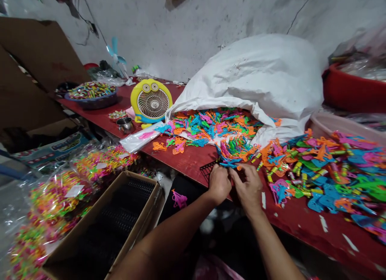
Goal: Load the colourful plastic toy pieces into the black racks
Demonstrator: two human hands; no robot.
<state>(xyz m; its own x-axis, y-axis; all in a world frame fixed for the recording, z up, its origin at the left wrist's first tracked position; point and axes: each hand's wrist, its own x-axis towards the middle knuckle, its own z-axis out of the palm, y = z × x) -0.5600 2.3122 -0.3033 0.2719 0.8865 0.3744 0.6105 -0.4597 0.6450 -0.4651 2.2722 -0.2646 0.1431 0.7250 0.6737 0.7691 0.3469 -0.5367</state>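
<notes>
At the table's front edge my left hand (pixel 220 182) is closed by a blue plastic toy piece (pixel 229 165). My right hand (pixel 248 188) meets it from the other side, thumb and fingers pinched at the same piece, where a small orange end shows. What lies inside the fingers is partly hidden. A black plastic grid (pixel 206 171) sticks out to the left of my left hand. Just beyond the hands rises a bunch of colourful plastic toy pieces (pixel 235 148). A pink toy piece (pixel 179 198) rests on my dark-clothed leg.
A large white sack (pixel 259 75) spills colourful pieces onto the red table (pixel 187 161). More pieces, with yellow-banded tubes, are heaped right (pixel 331 171). A yellow fan (pixel 152 101), a metal cup (pixel 125 125) and a basin (pixel 93 101) stand left. Below is a carton (pixel 157 187) of black grids.
</notes>
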